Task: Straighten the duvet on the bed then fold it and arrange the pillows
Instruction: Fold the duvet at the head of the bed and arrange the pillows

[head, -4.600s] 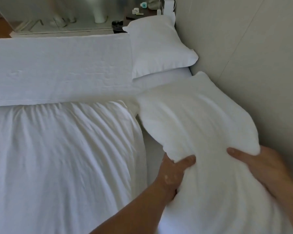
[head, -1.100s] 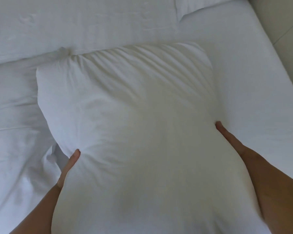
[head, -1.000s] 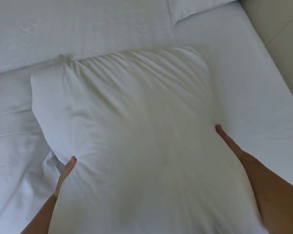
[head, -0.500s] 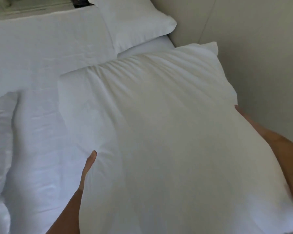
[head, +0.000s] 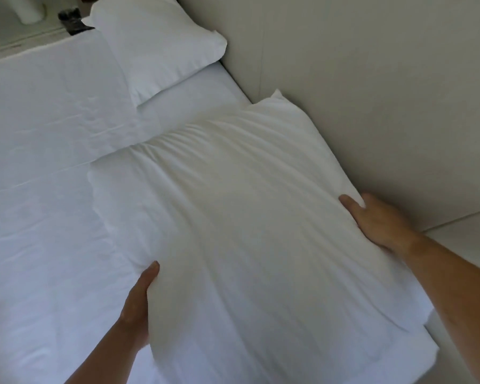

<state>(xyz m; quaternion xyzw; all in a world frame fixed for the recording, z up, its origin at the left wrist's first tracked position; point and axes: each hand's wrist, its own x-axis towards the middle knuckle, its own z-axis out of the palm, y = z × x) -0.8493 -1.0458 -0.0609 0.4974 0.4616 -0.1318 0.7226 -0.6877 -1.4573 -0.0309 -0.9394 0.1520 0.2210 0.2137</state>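
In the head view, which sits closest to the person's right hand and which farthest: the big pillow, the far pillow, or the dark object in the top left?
Starting from the right hand:
1. The big pillow: in its grip, filling the middle of the picture.
2. The far pillow: farther off, at the upper middle.
3. The dark object: past that pillow, in the top left corner.

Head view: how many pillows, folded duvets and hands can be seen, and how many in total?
Pillows: 2, held pillow, far pillow
Duvets: 1, folded duvet
Hands: 2, left hand, right hand
Total: 5
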